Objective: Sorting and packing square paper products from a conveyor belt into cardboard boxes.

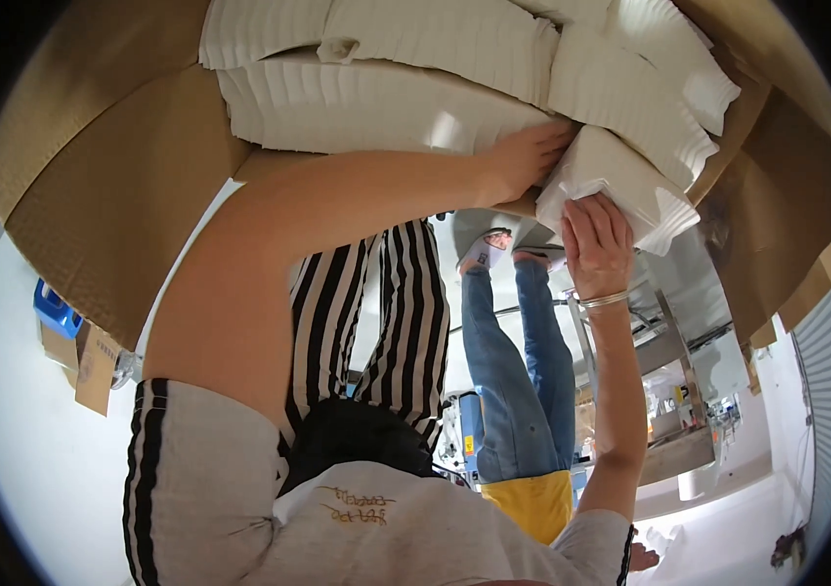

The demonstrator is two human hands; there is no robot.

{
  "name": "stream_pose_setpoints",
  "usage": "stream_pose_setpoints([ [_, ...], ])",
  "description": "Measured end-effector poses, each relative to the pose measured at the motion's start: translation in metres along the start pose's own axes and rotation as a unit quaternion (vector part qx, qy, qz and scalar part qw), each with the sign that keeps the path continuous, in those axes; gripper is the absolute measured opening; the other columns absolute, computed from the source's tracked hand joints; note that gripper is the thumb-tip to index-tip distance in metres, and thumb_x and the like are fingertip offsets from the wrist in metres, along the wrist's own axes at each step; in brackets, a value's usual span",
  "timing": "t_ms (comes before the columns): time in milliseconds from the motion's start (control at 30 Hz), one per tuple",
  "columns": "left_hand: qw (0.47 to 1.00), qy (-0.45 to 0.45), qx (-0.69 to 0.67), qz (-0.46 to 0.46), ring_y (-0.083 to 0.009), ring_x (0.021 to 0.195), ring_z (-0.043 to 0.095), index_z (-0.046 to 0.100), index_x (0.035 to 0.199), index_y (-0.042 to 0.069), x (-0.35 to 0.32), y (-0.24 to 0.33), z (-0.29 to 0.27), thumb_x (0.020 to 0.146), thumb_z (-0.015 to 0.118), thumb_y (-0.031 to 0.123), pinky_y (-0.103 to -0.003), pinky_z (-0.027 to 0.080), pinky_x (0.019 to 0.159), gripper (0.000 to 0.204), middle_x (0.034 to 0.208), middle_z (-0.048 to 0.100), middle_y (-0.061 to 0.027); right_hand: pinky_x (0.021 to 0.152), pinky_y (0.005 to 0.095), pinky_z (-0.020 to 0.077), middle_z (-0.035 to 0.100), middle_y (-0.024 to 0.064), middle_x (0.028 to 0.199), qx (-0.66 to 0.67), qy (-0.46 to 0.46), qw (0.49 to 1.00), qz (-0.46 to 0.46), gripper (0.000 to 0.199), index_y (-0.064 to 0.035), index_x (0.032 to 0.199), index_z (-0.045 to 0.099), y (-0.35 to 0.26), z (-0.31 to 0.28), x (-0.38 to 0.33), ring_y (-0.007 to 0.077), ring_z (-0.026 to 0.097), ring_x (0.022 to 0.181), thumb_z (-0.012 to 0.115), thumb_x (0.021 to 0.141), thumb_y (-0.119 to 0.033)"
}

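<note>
Bundles of thin white sheets with rippled edges, foam-like in look, fill an open cardboard box point(103, 186). My right hand point(599, 239) is closed over the near end of one small white bundle point(611, 176), which lies tilted at the box's near right. My left hand point(531, 158) reaches across to the right, fingers stretched out, between that bundle and a long white bundle point(376, 107). Its fingertips touch the white sheets, and I see nothing gripped in it. Another white bundle point(620, 93) lies just beyond both hands.
A brown box flap point(777, 195) stands out at the right. Another person in blue jeans point(503, 381) and a yellow top stands nearby. A metal frame point(669, 342) is at the right. A blue container point(56, 309) and small cardboard pieces point(96, 369) are at the left.
</note>
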State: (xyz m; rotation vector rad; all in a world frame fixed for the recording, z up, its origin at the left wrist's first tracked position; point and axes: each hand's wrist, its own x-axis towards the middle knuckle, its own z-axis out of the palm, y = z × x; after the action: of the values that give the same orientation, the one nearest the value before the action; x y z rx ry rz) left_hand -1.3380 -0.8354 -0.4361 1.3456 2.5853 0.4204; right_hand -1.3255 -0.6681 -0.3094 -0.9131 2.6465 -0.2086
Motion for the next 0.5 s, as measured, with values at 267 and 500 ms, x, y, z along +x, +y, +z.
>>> stream_pose_setpoints([
  [267, 0.995, 0.077, -0.048, 0.035, -0.0204, 0.116, 0.044, 0.057, 0.099, 0.006, -0.031, -0.009, -0.014, 0.079, 0.050, 0.017, -0.036, 0.024, 0.107, 0.024, 0.110, 0.057, -0.0067, 0.087, 0.0381, 0.0420, 0.056, 0.0043, 0.106, 0.006, 0.010, 1.000, -0.010, 0.023, -0.0097, 0.099, 0.061, 0.003, 0.000, 0.003, 0.0244, 0.052, 0.103, 0.063, 0.077, -0.012],
  [500, 1.000, 0.000, 0.007, 0.026, -0.0150, 0.083, 0.056, 0.068, 0.068, 0.017, 0.015, 0.005, -0.006, 0.076, 0.054, 0.019, -0.026, 0.033, 0.086, 0.016, 0.077, 0.065, 0.0042, 0.087, 0.0376, 0.0420, 0.056, 0.0036, 0.105, 0.009, 0.010, 1.000, -0.008, 0.022, -0.0109, 0.098, 0.062, 0.003, 0.002, 0.003, 0.0238, 0.052, 0.103, 0.064, 0.076, -0.013],
])
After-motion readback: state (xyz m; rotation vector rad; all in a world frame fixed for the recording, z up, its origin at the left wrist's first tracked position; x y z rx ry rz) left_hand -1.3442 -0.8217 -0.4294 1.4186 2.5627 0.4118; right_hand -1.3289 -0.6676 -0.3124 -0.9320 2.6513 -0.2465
